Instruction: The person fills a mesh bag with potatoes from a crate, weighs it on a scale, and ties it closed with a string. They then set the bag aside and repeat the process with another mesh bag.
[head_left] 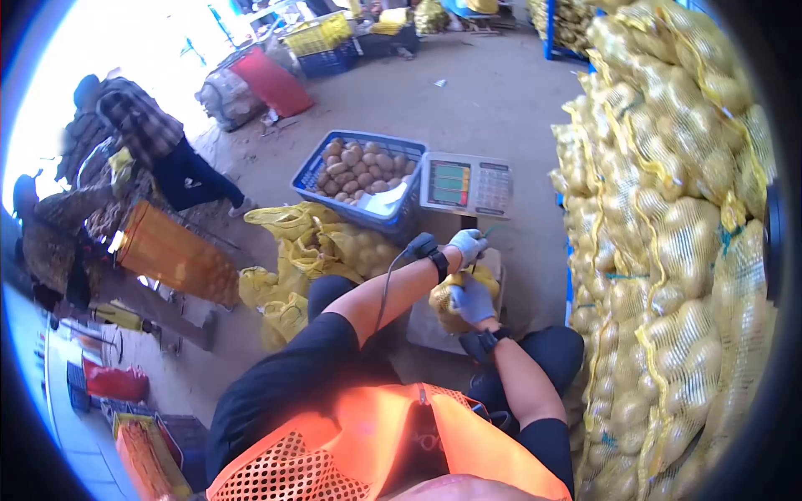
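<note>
In the head view, a yellow mesh bag (443,311) stands on a weighing scale's platform (424,332) in front of me. My right hand (474,301), in a pale glove, is closed on the upper part of this bag. Just above the bag's top is my left hand (468,245), gloved too, its fingers closed on a thin green tie (494,230). The scale's display (465,184) faces up beyond my hands. Beside it sits a blue crate (407,209) of potatoes (363,169) with a white sheet lying on them.
Full yellow mesh sacks (668,275) are stacked high along my right. More yellow mesh bags (305,246) lie by my left knee. At the left, one person (150,134) bends over and another (58,234) stands near an orange mesh sack (175,255). A red sack (271,81) lies farther back.
</note>
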Demonstrator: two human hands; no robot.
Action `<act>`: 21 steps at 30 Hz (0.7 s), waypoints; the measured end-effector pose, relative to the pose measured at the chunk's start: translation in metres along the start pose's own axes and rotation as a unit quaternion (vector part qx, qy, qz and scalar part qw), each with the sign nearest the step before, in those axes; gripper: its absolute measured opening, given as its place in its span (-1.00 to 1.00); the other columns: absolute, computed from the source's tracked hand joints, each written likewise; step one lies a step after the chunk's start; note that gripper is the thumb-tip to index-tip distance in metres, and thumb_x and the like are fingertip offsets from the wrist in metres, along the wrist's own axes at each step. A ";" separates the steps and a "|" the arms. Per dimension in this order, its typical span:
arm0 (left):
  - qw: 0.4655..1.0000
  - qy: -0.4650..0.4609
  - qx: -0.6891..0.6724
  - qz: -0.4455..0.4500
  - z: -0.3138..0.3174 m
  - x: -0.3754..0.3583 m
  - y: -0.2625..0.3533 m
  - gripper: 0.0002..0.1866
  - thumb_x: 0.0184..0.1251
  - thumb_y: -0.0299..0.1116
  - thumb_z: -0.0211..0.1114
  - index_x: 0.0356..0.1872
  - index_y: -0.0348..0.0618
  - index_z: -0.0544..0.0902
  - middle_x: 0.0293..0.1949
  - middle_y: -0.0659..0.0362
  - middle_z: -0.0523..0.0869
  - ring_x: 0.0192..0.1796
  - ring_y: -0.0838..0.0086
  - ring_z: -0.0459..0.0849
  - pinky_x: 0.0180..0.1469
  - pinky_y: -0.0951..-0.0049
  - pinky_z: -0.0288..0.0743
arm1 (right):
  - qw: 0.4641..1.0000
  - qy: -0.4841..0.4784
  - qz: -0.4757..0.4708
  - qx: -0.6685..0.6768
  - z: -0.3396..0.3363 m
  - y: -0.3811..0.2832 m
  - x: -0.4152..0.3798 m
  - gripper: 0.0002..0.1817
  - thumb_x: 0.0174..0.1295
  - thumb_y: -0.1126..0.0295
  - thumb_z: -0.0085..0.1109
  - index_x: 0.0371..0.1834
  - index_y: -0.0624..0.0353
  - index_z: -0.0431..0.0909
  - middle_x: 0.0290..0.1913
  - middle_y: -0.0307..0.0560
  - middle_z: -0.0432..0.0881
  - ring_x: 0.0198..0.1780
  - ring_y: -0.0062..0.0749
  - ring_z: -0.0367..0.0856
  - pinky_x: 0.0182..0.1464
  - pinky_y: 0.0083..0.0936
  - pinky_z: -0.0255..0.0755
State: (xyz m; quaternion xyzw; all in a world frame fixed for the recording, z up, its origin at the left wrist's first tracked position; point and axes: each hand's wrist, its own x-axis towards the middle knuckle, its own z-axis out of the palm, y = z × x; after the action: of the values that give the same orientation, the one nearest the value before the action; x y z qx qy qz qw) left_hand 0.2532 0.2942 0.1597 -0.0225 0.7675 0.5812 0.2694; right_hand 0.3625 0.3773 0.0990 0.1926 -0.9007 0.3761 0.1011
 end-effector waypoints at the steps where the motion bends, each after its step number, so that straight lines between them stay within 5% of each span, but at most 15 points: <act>1: 0.997 0.046 -0.059 -0.003 -0.020 0.008 -0.009 -0.86 0.31 -0.32 0.15 -0.37 -0.15 0.55 -0.56 0.27 0.52 -0.64 0.54 0.39 -0.59 0.52 0.30 | 0.957 -0.044 0.153 0.245 0.052 0.063 -0.002 -0.85 0.32 0.38 0.02 -0.12 0.16 0.48 -0.49 -0.15 0.60 -0.56 -0.41 0.57 -0.54 -0.53 0.44; 2: 0.994 0.058 -0.088 0.013 -0.038 0.021 -0.036 -0.86 0.31 -0.32 0.15 -0.39 -0.15 0.53 -0.56 0.28 0.50 -0.62 0.55 0.40 -0.60 0.51 0.30 | 0.853 -0.002 0.304 0.424 0.003 0.021 0.012 -0.88 0.32 0.37 0.08 -0.20 0.17 0.49 -0.49 -0.18 0.59 -0.60 -0.49 0.55 -0.59 -0.62 0.41; 3: 0.991 0.067 -0.115 0.029 -0.049 0.028 -0.064 -0.85 0.31 -0.32 0.15 -0.40 -0.14 0.51 -0.56 0.29 0.48 -0.61 0.56 0.41 -0.61 0.50 0.29 | 0.749 0.013 0.369 0.550 -0.004 0.026 0.010 -0.83 0.34 0.39 0.02 -0.12 0.15 0.57 -0.32 -0.12 0.65 -0.42 -0.41 0.62 -0.40 -0.54 0.50; 4: 0.992 0.019 0.014 0.120 -0.058 0.016 -0.080 -0.85 0.33 -0.32 0.15 -0.41 -0.14 0.49 -0.56 0.31 0.43 -0.55 0.60 0.42 -0.57 0.49 0.32 | 0.643 0.020 0.405 0.650 -0.003 0.038 0.006 -0.82 0.34 0.35 0.03 -0.12 0.15 0.57 -0.32 -0.12 0.65 -0.40 -0.39 0.63 -0.37 -0.53 0.53; 5: 0.995 0.044 -0.093 0.016 -0.047 -0.018 -0.059 -0.85 0.33 -0.33 0.14 -0.40 -0.16 0.49 -0.50 0.33 0.47 -0.47 0.62 0.46 -0.49 0.49 0.38 | 0.522 0.029 0.431 0.736 0.000 0.043 0.011 -0.80 0.35 0.31 0.03 -0.12 0.15 0.57 -0.31 -0.11 0.65 -0.37 -0.37 0.65 -0.34 -0.51 0.56; 6: 0.980 0.112 -0.016 0.161 -0.035 -0.014 -0.086 -0.85 0.35 -0.31 0.13 -0.37 -0.14 0.48 -0.50 0.37 0.49 -0.45 0.63 0.50 -0.46 0.49 0.41 | 0.521 0.027 0.423 0.741 -0.004 0.037 0.019 -0.80 0.35 0.31 0.03 -0.12 0.15 0.57 -0.31 -0.11 0.65 -0.37 -0.37 0.65 -0.34 -0.51 0.56; 7: 0.976 0.086 -0.021 0.197 -0.026 -0.026 -0.093 -0.88 0.35 -0.32 0.13 -0.30 -0.13 0.51 -0.52 0.29 0.54 -0.49 0.52 0.55 -0.45 0.45 0.44 | 0.467 0.031 0.437 0.768 -0.016 0.026 0.023 -0.77 0.35 0.27 0.03 -0.11 0.15 0.56 -0.29 -0.08 0.65 -0.33 -0.32 0.66 -0.30 -0.48 0.57; 8: 0.905 0.182 0.204 0.327 -0.018 -0.049 -0.085 -0.88 0.35 -0.32 0.13 -0.23 -0.11 0.52 -0.54 0.14 0.56 -0.53 0.30 0.57 -0.44 0.36 0.48 | 0.412 0.033 0.454 0.790 -0.021 0.019 0.025 -0.74 0.36 0.23 0.02 -0.09 0.16 0.55 -0.28 -0.05 0.65 -0.29 -0.28 0.67 -0.25 -0.46 0.59; 9: 0.914 0.179 0.242 0.272 -0.016 -0.074 -0.066 -0.88 0.33 -0.31 0.15 -0.20 -0.08 0.52 -0.51 0.01 0.57 -0.48 0.09 0.59 -0.41 0.27 0.50 | 0.482 0.018 0.362 0.798 -0.016 0.026 0.021 -0.61 0.37 0.08 -0.04 -0.02 0.19 0.50 -0.18 0.01 0.64 -0.14 -0.27 0.64 -0.08 -0.36 0.56; 12: 0.886 0.129 0.307 0.322 -0.019 -0.100 -0.032 -0.86 0.29 -0.29 0.18 -0.19 -0.04 0.53 -0.43 0.02 0.61 -0.39 0.06 0.62 -0.38 0.25 0.51 | 0.437 -0.062 0.293 0.848 -0.015 0.025 0.024 -0.44 0.35 -0.12 -0.14 0.03 0.19 0.45 -0.09 -0.05 0.61 -0.08 -0.36 0.58 -0.03 -0.36 0.49; 14: 0.812 0.023 0.363 0.456 -0.022 -0.105 -0.010 -0.82 0.22 -0.32 0.21 -0.16 -0.03 0.57 -0.30 0.06 0.64 -0.27 0.11 0.64 -0.29 0.24 0.53 | 0.531 -0.047 0.335 0.777 -0.032 -0.009 0.035 -0.29 0.30 -0.31 -0.29 0.03 0.15 0.44 -0.09 -0.16 0.58 -0.13 -0.40 0.54 -0.07 -0.45 0.43; 15: 0.813 0.028 0.363 0.455 -0.026 -0.101 -0.004 -0.82 0.22 -0.32 0.21 -0.16 -0.03 0.57 -0.30 0.06 0.64 -0.27 0.11 0.64 -0.29 0.24 0.53 | 0.532 -0.052 0.335 0.776 -0.035 -0.013 0.035 -0.29 0.30 -0.31 -0.29 0.03 0.15 0.44 -0.09 -0.16 0.58 -0.13 -0.40 0.54 -0.07 -0.45 0.43; 17: 0.725 0.117 0.392 0.554 -0.029 -0.086 0.007 -0.80 0.16 -0.35 0.25 -0.17 -0.06 0.60 -0.19 0.08 0.64 -0.17 0.12 0.63 -0.20 0.23 0.53 | 0.682 -0.087 0.354 0.634 -0.036 -0.010 0.028 -0.24 0.26 -0.39 -0.37 0.00 0.10 0.46 -0.15 -0.21 0.56 -0.21 -0.43 0.52 -0.17 -0.53 0.39; 19: 0.826 0.136 0.294 0.462 -0.027 -0.041 -0.027 -0.80 0.12 -0.39 0.28 -0.21 -0.16 0.60 -0.22 0.07 0.64 -0.17 0.10 0.62 -0.12 0.25 0.51 | 0.783 -0.102 0.365 0.493 -0.021 0.029 0.008 -0.31 0.26 -0.36 -0.31 -0.13 0.04 0.50 -0.26 -0.28 0.52 -0.29 -0.61 0.45 -0.32 -0.61 0.30; 21: 0.972 0.020 0.119 0.203 -0.020 -0.020 -0.040 -0.79 0.25 -0.32 0.22 -0.19 -0.23 0.56 -0.31 0.03 0.67 -0.20 0.19 0.65 -0.13 0.26 0.50 | 0.856 -0.130 0.330 0.376 -0.029 0.020 0.017 -0.57 0.28 -0.16 0.01 -0.34 -0.01 0.49 -0.49 -0.44 0.43 -0.49 -0.77 0.36 -0.51 -0.71 0.17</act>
State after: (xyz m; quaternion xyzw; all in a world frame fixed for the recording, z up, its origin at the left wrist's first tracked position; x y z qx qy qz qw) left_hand 0.2764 0.2575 0.1364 0.1545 0.8248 0.5280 0.1309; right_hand 0.3400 0.4062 0.1117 -0.0450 -0.7066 0.6687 -0.2272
